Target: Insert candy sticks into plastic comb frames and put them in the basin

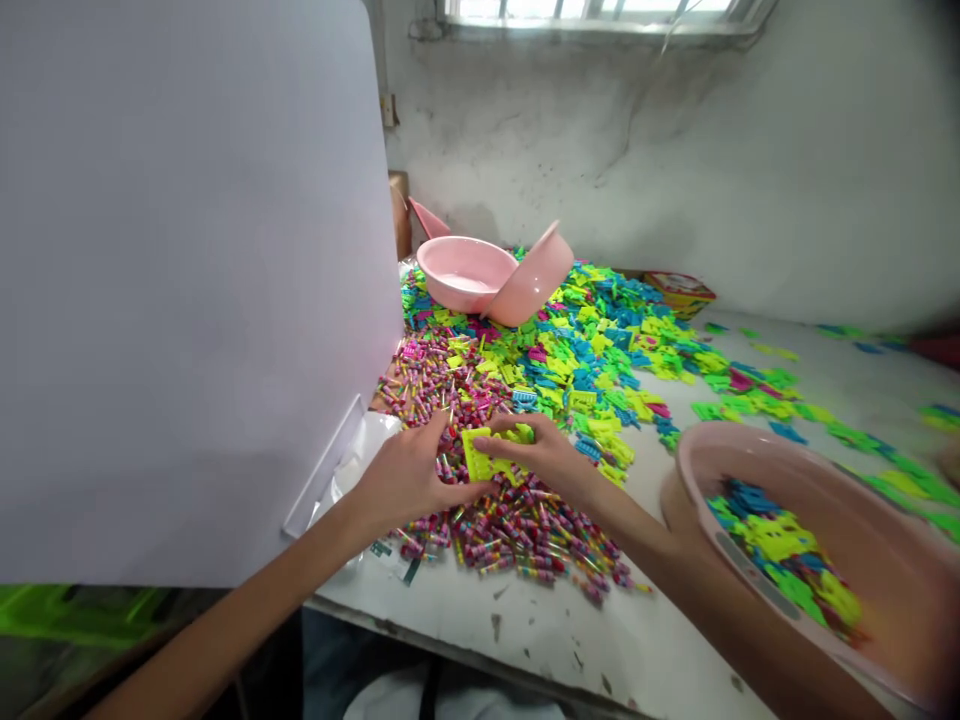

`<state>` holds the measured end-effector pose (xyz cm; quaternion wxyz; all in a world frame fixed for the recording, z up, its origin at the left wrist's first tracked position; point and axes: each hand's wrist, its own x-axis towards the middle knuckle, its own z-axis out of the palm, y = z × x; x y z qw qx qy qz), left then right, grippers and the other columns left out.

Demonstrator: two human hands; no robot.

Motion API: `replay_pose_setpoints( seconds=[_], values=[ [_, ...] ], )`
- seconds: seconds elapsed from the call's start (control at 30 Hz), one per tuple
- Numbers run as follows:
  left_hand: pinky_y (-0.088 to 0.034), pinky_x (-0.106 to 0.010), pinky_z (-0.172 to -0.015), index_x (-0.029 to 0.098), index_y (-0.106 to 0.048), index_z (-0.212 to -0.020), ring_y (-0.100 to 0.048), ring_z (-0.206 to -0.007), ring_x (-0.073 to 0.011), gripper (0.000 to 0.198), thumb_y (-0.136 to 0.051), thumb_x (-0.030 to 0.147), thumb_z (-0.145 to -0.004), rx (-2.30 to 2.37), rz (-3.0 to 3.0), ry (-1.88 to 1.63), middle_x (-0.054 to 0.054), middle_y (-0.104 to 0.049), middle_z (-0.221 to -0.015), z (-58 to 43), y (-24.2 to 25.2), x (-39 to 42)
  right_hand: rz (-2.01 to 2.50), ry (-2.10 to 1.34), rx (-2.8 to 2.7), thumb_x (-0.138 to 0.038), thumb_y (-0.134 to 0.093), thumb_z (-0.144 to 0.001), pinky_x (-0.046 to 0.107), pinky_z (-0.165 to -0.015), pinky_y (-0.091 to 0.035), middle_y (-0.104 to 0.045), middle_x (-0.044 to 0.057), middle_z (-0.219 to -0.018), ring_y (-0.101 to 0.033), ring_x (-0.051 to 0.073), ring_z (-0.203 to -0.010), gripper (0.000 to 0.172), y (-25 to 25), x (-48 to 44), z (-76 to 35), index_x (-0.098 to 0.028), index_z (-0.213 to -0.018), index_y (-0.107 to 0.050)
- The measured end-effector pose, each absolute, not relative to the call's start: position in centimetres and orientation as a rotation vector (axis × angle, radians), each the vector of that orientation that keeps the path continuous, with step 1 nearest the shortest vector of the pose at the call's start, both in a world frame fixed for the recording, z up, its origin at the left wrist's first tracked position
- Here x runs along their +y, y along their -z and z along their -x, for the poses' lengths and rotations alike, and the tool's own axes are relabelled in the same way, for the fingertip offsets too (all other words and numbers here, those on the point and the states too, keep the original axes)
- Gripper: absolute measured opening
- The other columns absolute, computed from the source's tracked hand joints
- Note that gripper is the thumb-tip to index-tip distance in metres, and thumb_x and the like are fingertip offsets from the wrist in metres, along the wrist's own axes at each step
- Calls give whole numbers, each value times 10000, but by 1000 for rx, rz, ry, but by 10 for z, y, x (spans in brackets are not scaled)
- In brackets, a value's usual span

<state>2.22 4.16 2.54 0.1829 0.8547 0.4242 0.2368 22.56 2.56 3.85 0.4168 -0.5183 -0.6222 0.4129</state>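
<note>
My right hand (551, 455) grips a bright yellow plastic piece (478, 462) with toothed edges between thumb and fingers. More yellow plastic shows under those fingers, and I cannot tell whether it is a separate piece. My left hand (405, 475) is just left of it, thumb and index finger spread apart. The left thumb reaches below the yellow piece; whether it touches is unclear. Beneath both hands lies a heap of small pink, red and yellow crayon-like sticks (517, 535). Beyond it spreads a pile of flat yellow, green, blue and pink plastic pieces (592, 345).
A large pink basin (825, 470) with coloured pieces stands at the right. Two smaller pink basins (465, 268) rest on the back of the pile, one tilted. A big white panel (195, 300) blocks the left side. Clear plastic bags (367, 450) lie beside it.
</note>
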Motion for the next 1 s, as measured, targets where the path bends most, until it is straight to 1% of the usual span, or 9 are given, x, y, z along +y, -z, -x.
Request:
replay_pose_setpoints(
  seconds=[0.07,0.2,0.33,0.47,0.63,0.83,0.9,1.0],
  values=[
    [-361,-269,-526,196,-481,-990,-587,-619,-197,587,-639,691,-717,1259,-2493,-617,18,-567,-682,-21,-26,41,1279,-1051,-1638,-443,-743,-772,274,-698,-417,-650,-11,-717,-583,169,-718,222,-42,22,-223,-227,-722,-727],
    [-377,-275,-522,197,-469,-983,-633,-654,-227,646,-631,749,-686,1286,-2571,-514,-4,-608,-720,-22,-29,39,1280,-1025,-1735,-443,-702,-808,261,-664,-387,-608,-18,-707,-542,153,-696,251,-50,18,-220,-207,-725,-697],
    [-415,-290,-535,184,-475,-1007,-666,-705,-256,653,-583,763,-724,1266,-2627,-505,-31,-638,-756,-22,-27,37,1275,-971,-1798,-428,-664,-842,255,-658,-380,-603,-17,-704,-536,150,-687,260,-53,16,-219,-198,-720,-682],
    [-434,-288,-550,174,-498,-983,-675,-711,-249,614,-509,755,-785,1275,-2705,-554,-49,-643,-765,-22,-25,34,1285,-983,-1810,-446,-662,-840,251,-640,-380,-603,-22,-685,-536,145,-666,284,-55,14,-218,-200,-700,-675],
    [-425,-271,-566,179,-504,-955,-665,-792,-244,556,-448,723,-852,1289,-2859,-516,-60,-630,-807,-20,-24,31,1308,-927,-1779,-433,-676,-825,252,-663,-389,-599,-20,-695,-548,154,-699,256,-53,11,-217,-204,-710,-670],
    [-423,-299,-584,175,-513,-969,-634,-840,-265,513,-428,674,-885,1293,-2941,-505,-83,-610,-881,-21,-18,31,1329,-1017,-1739,-509,-673,-801,242,-579,-324,-541,-33,-640,-466,127,-608,342,-42,15,-216,-188,-685,-648],
    [-429,-297,-596,184,-512,-957,-632,-859,-262,492,-435,664,-885,1288,-2931,-505,-82,-613,-892,-20,-18,31,1327,-1009,-1735,-533,-672,-800,245,-598,-333,-541,-30,-642,-478,135,-630,364,-38,17,-217,-189,-682,-648],
    [-439,-294,-593,186,-498,-987,-648,-828,-251,485,-449,657,-879,1268,-2873,-469,-63,-633,-860,-19,-18,32,1278,-1010,-1738,-536,-643,-832,248,-656,-369,-563,-22,-695,-516,151,-698,366,-34,17,-217,-193,-704,-640]
  ],
)
